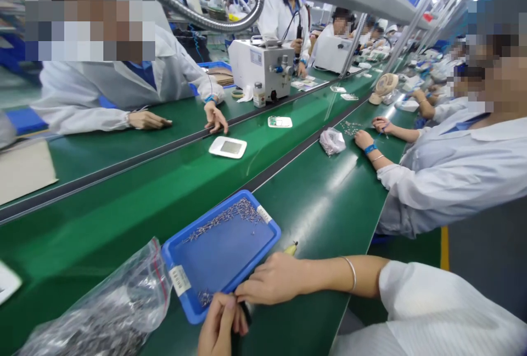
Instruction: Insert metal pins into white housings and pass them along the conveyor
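Observation:
My left hand (220, 320) is at the bottom, just off the near corner of a blue plastic tray (224, 254). Its thumb and fingers are pinched together. My right hand (274, 279) meets it from the right, its fingertips also pressed together by the tray's near edge. Whatever lies between the fingertips is too small to make out; something dark shows under the left fingers. Small thin metal parts (234, 216) lie along the tray's far side, with a smaller pile (205, 297) in the near corner. A yellow-green object with a dark tip (291, 248) pokes out behind my right hand.
A zip bag of metal parts (119, 306) lies left of the tray. On the green conveyor belt (156, 191) sit white device casings (228, 147). Co-workers sit opposite and to the right, one beside a small bag (332, 142). A white machine (261, 68) stands across the belt.

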A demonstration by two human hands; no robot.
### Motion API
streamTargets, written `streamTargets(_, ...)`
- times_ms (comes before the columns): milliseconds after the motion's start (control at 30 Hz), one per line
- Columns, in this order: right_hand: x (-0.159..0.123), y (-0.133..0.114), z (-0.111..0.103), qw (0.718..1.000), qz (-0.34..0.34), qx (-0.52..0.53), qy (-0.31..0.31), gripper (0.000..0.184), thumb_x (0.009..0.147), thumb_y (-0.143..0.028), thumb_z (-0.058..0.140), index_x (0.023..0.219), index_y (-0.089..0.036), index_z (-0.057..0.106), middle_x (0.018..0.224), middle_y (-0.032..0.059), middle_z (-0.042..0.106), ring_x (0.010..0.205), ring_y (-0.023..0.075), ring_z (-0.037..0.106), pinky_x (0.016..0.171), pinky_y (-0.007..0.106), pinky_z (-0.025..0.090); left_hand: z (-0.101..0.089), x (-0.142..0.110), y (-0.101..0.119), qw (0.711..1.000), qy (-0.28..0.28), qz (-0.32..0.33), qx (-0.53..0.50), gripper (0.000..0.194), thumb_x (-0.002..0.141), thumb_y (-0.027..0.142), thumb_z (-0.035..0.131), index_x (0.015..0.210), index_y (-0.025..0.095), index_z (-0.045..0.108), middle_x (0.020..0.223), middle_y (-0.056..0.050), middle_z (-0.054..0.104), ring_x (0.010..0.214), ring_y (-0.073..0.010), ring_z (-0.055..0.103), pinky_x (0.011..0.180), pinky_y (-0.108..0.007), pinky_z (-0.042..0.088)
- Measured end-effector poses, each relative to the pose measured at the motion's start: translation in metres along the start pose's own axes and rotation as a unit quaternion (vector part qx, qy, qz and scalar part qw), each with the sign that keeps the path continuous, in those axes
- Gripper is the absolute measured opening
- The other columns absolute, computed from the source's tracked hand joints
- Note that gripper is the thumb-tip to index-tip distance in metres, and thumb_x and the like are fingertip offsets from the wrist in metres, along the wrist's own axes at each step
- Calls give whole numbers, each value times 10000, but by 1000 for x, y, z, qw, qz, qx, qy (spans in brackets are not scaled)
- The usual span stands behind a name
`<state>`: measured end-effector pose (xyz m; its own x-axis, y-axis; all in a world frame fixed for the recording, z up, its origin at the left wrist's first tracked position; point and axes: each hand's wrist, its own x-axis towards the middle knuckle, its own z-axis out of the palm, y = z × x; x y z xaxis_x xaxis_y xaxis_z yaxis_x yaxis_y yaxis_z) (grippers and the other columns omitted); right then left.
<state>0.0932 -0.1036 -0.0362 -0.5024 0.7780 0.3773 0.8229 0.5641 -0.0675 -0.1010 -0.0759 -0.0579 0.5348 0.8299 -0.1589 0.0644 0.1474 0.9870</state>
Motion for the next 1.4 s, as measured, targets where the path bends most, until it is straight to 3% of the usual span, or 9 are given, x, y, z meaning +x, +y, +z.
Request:
streamTargets(300,-4,-1,-3,1000,3,21,9,289,1047,-353,376,1019,-211,626,675,-62,681,586,90,619,453,239,269,6,-2,6,1000,4,5,-4,502,937,633,522,668,212,473,501,48,508,452,-119,529,499,-229,461)
streamTargets(500,-3,-3,-8,999,14,40,-34,269,1044,-336,390,1041,-196,621,712,-42,699,596,91,628,481,225,306,8,-6,7,1000,7,-21,-19,511,918,666,529,692,213,459,506,54,504,462,-115,520,516,-233,444)
streamTargets(700,-6,-5,-5,998,12,52,-11,231,1038,-307,412,1026,-189,610,696,-33,680,598,100,632,500,240,349,8,-7,1,999,-1,-37,-37,515,908,678,538,716,209,449,499,60,490,455,-106,502,507,-222,397)
streamTargets(867,-7,-6,-1,998,20,58,16,234,1047,-312,393,1026,-207,601,686,-41,666,579,109,625,501,263,321,11,-7,-3,996,17,-47,-80,506,900,682,552,754,212,429,485,84,456,434,-97,478,493,-212,361)
streamTargets(1067,-7,-6,0,997,20,64,40,238,1049,-298,375,996,-213,591,682,-53,658,565,110,617,507,290,298,6,-6,-13,997,-15,-36,-65,495,919,670,528,756,216,420,499,74,475,441,-101,495,491,-212,388)
streamTargets(1400,-6,-8,-2,995,22,63,78,233,1039,-311,384,955,-217,580,641,-56,633,529,112,601,492,294,280,6,-7,-11,998,-6,-42,-46,524,907,696,524,733,214,416,473,74,463,423,-88,473,480,-196,353)
